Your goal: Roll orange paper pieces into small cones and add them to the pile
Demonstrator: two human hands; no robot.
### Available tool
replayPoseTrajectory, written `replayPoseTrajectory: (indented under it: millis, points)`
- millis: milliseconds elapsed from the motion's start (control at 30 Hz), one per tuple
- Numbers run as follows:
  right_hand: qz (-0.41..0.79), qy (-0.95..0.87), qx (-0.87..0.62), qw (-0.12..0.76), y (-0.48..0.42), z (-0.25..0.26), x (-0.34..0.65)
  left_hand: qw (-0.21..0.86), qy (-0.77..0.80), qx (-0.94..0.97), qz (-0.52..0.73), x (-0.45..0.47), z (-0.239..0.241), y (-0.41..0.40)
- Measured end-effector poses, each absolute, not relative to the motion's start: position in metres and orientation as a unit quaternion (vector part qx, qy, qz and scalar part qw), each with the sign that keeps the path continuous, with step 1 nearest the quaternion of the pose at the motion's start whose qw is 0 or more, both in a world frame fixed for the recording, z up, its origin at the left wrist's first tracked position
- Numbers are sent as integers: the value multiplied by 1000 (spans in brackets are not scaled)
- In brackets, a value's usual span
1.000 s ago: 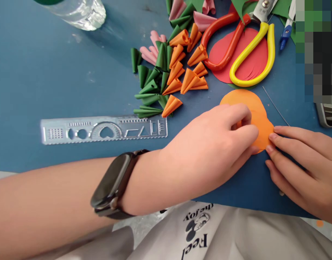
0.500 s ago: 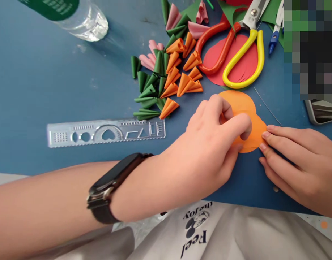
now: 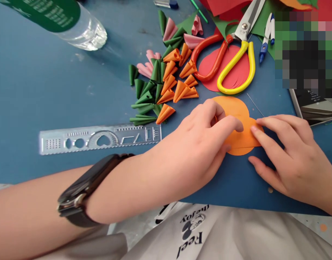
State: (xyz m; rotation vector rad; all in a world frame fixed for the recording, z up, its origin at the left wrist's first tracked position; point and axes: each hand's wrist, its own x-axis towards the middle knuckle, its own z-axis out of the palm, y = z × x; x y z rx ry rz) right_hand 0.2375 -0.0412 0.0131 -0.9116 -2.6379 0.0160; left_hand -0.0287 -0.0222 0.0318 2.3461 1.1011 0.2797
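Orange paper circles (image 3: 232, 108), partly overlapping, lie on the blue table between my hands. My left hand (image 3: 206, 133), with a black watch on its wrist, has its fingers curled over the left part of the orange paper; they hide the exact grip. From the right, my right hand (image 3: 288, 155) rests its fingertips on the right end of an orange paper piece (image 3: 243, 137), its thumb apart on the table side. Just beyond the paper are large scissors (image 3: 236, 68) with one red and one yellow handle, lying over red paper circles (image 3: 208, 68).
Left of the scissors sit several orange paper cones (image 3: 182, 90), green cones (image 3: 144, 86) and pink ones (image 3: 145, 68). A clear stencil ruler (image 3: 101, 139), bottle (image 3: 81, 32), pens (image 3: 265, 47), thin wire (image 3: 255, 104) and dark phone-like device (image 3: 312, 108) are around.
My right thumb has moved away from its fingers, and the hand has shifted over the paper. My left hand stays curled on the orange paper. The whole view has shifted slightly.
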Motion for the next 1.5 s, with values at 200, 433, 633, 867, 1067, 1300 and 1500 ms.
replayPoseTrajectory:
  millis: [200, 433, 633, 867, 1067, 1300, 1500]
  points:
    - [73, -909, -345, 222, -39, 15, 240, 262, 402, 872, 91, -27, 35, -20]
    - [83, -905, -331, 253, -46, 15, 236, 296, 346, 879, 142, -23, 38, -21]
    - [85, -933, -249, 244, -45, 20, 239, 285, 321, 891, 149, -25, 33, -24]
    - [54, -943, -231, 234, -38, 20, 243, 247, 335, 898, 142, -26, 35, -18]
    - [87, -951, -214, 207, -34, 19, 241, 211, 305, 922, 111, -27, 37, -21]
    - [163, -939, -231, 196, -35, 17, 244, 291, 305, 900, 109, -27, 38, -19]
    - [130, -940, -248, 194, -36, 16, 242, 259, 377, 884, 100, -24, 42, -20]
